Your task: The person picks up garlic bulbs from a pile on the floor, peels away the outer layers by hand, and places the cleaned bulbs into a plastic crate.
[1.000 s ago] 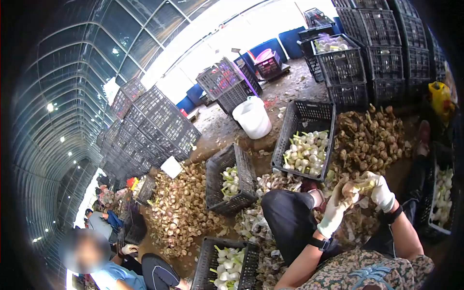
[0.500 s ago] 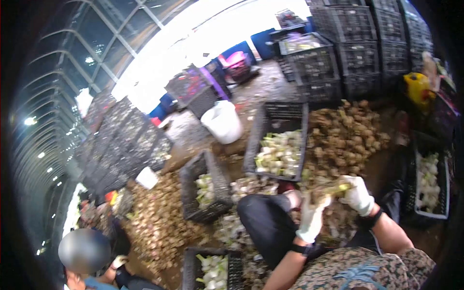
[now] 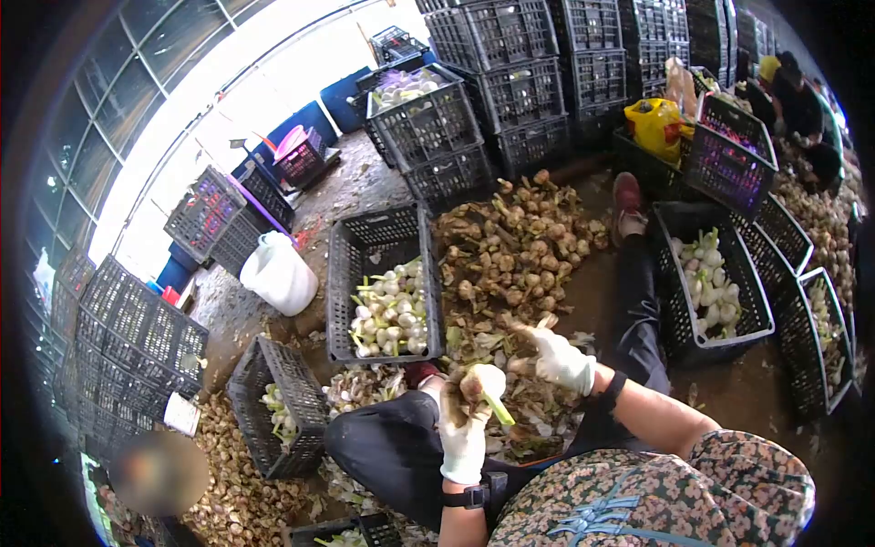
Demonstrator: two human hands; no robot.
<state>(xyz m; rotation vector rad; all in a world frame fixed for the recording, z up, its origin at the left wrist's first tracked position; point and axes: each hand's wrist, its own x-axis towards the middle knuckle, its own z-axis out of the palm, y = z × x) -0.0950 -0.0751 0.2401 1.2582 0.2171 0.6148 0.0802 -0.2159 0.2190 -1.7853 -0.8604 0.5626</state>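
Head view has our white-gloved left hand closed around a pale, half-peeled bulb with a green stalk, whose long axis runs from the bulb toward five o'clock. Our gloved right hand sits just beside the bulb at two o'clock with its fingers curled, and we cannot tell whether it grips anything. From the bulb, the black plastic crate of peeled white bulbs lies at eleven o'clock, nearer the left hand.

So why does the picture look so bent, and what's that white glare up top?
Head view: the fisheye lens bows the stacked crates and blackens the corners; daylight through the glazed wall burns out white; the left hand and its bulb are sharp.
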